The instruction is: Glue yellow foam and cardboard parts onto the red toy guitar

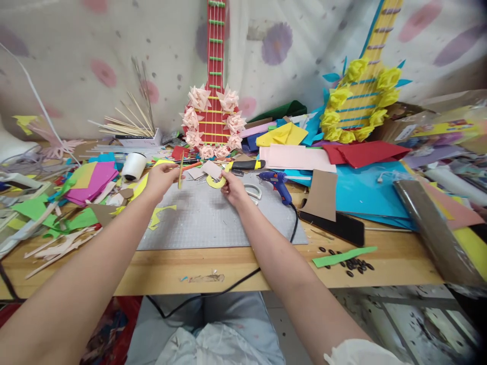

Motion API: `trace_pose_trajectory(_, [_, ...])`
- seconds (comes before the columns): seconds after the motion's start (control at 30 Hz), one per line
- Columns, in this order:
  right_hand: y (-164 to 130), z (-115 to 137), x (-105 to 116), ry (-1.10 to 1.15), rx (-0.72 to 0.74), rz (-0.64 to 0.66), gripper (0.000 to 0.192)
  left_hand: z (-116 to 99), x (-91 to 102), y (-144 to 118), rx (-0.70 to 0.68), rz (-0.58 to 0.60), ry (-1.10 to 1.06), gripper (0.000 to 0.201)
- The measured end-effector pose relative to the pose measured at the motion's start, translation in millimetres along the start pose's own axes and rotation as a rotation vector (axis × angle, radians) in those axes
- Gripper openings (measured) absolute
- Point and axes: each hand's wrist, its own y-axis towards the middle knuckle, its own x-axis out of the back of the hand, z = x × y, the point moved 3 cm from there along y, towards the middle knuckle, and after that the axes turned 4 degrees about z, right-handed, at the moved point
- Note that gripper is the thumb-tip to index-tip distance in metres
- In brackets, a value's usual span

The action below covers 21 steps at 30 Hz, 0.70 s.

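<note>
My left hand (162,178) pinches a thin yellow-green paper strip (181,171) and holds it upright above the grey cutting mat (213,218). My right hand (233,188) rests at the far edge of the mat, its fingers on a yellow paper ring (214,182). A white-handled pair of scissors (254,191) lies just right of that hand. A blue glue gun (278,183) stands on the mat's far right corner, its black cord (292,228) trailing toward me.
A red paper guitar with pink flowers (213,119) and a yellow one with yellow flowers (357,104) lean on the wall. A white spool (133,166), a yellow-black knife (245,165), coloured paper sheets, scraps, sticks (131,121) and dark seeds (353,263) crowd the wooden table (243,268).
</note>
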Motion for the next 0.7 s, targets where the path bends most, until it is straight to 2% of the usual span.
trace_pose_trajectory(0.07, [-0.8, -0.5, -0.6, -0.018, -0.005, 0.039, 0.025, -1.7, -7.7, -7.6, 0.156, 0.075, -0.373, 0.013])
trace_pose_trajectory(0.17, [-4.3, -0.8, -3.7, -0.043, 0.006, 0.148, 0.022, 4.9, -23.1, -21.7, 0.309, 0.141, -0.559, 0.016])
trace_pose_trajectory(0.3, [-12.8, 0.4, -9.5, -0.083, -0.016, 0.381, 0.023, 18.6, -38.1, -34.0, 0.341, 0.152, -0.499, 0.015])
trace_pose_trajectory(0.37, [-16.5, 1.5, -10.3, -0.113, -0.055, 0.451, 0.024, 21.3, -40.7, -35.8, 0.341, 0.142, -0.417, 0.014])
trace_pose_trajectory(0.47, [-19.4, 6.0, -8.7, -0.095, -0.083, 0.490, 0.025, 20.5, -38.7, -33.7, 0.317, 0.085, -0.354, 0.015])
trace_pose_trajectory(0.6, [-20.9, 15.0, -2.7, -0.048, -0.096, 0.461, 0.029, 23.0, -36.1, -26.4, 0.294, -0.006, -0.360, 0.017])
trace_pose_trajectory(0.7, [-22.2, 21.8, 1.7, -0.028, -0.098, 0.457, 0.026, 27.5, -43.0, -20.8, 0.288, 0.011, -0.459, 0.017])
